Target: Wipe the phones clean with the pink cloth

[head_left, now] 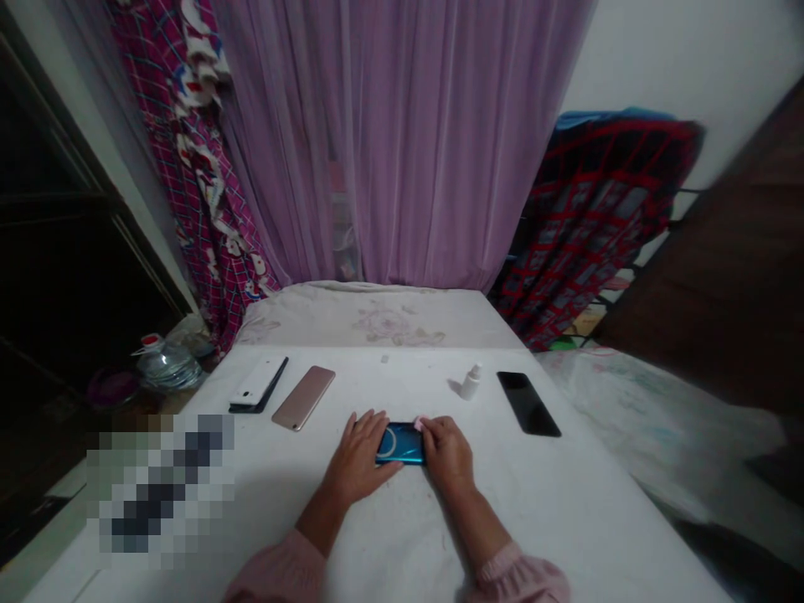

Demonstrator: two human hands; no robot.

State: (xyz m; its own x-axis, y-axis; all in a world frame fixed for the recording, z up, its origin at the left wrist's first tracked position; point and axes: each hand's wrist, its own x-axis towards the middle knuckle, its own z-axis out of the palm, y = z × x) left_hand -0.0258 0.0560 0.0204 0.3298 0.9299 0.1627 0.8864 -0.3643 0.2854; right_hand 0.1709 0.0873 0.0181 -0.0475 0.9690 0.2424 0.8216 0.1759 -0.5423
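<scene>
**2 Hands Close Together, Palms Down**

The left hand (pixel 359 456) lies flat with its fingers (pixel 365 423) spread forward. The right hand (pixel 447 452) curves inward, its fingertips (pixel 428 427) pinched together. The left forearm (pixel 320 523) and right forearm (pixel 481 523) angle inward from pink cuffs (pixel 515 574).

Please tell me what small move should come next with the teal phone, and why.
Probably slide the small pink piece along the top edge of the glossy teal phone with the right hand: the piece touches that edge, while the left hand lies against the phone's other end, seemingly steadying it.
</scene>
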